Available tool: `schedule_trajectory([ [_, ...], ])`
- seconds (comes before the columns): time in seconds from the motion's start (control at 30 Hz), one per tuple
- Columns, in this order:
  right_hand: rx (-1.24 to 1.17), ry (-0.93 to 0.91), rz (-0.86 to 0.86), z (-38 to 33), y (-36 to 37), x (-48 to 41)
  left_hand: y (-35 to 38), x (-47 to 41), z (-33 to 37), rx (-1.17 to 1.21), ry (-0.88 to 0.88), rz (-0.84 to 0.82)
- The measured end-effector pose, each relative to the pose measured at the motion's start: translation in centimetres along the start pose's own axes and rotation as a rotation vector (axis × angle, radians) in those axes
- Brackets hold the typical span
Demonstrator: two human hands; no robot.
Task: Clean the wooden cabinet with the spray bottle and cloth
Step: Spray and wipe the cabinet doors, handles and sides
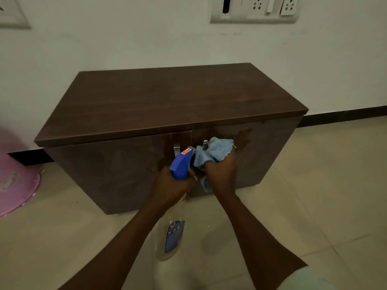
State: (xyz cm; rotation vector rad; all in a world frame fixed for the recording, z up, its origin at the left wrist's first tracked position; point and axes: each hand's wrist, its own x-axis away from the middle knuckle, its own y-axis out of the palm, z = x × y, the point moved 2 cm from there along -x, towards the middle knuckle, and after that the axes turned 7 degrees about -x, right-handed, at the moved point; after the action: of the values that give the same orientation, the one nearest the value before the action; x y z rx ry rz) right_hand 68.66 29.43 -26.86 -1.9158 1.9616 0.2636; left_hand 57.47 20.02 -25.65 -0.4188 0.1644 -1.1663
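A low dark wooden cabinet (167, 101) stands against the white wall, its two doors shut and two metal handles at the middle. My left hand (173, 185) grips the neck of a clear spray bottle (172, 237) with a blue trigger head, the nozzle pointing at the doors. My right hand (223, 172) holds a crumpled light blue cloth (213, 151) against the right door, just beside its handle. Wet streaks show on the door fronts around the handles.
A pink plastic tub (14, 181) lies tipped on the floor at the left. Socket panels (254, 9) sit on the wall above the cabinet. Beige floor tiles (314, 185) spread to the right and in front. A dark skirting runs along the wall.
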Motion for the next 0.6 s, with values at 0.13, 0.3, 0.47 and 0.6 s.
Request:
schedule_trajectory([
  [0.13, -0.101, 0.128, 0.297, -1.3, -5.1, -1.4, -0.1, -0.4, 1.7, 0.066, 0.015, 0.01],
  [0.3, -0.691, 0.599, 0.363, -0.7, -11.2, -4.9, 1.9, -1.6, 4.4, 0.032, 0.039, 0.025],
  [0.47, -1.09, 0.593, 0.399, 0.0, -15.1, -5.3, 5.3, -2.2, 6.1, 0.025, 0.076, -0.076],
  [0.6, -1.132, 0.541, 0.418, 0.9, -17.3, -6.6, 7.8, -2.3, 4.8, -0.028, -0.022, -0.209],
])
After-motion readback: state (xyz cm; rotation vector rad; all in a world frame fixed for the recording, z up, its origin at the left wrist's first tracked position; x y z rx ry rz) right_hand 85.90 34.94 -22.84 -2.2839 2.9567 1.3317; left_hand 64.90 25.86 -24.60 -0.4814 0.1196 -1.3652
